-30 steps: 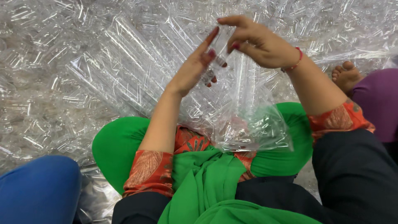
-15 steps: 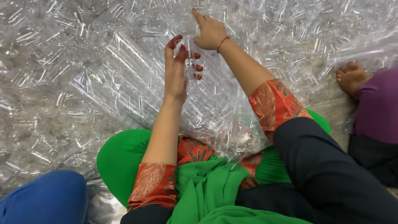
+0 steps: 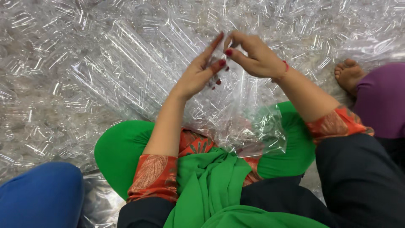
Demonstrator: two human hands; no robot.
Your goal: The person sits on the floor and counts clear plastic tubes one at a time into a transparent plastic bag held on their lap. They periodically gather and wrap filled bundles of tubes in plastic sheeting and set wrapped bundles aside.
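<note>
Clear plastic is everywhere: a heap of transparent tubes (image 3: 126,80) covers the floor, and both hands work on one small piece of it above the lap. At the centre, the left hand (image 3: 198,74) is held open and nearly flat, fingers stretched upward, with the clear plastic piece (image 3: 219,63) lying against its fingertips. From the other side, the right hand (image 3: 255,57) pinches narrowly, thumb and forefinger closed on the same piece, touching the left fingertips. A crumpled clear bag (image 3: 253,126) rests on the green-clad knees below. A bare foot (image 3: 349,75) of another person lies nearby.
</note>
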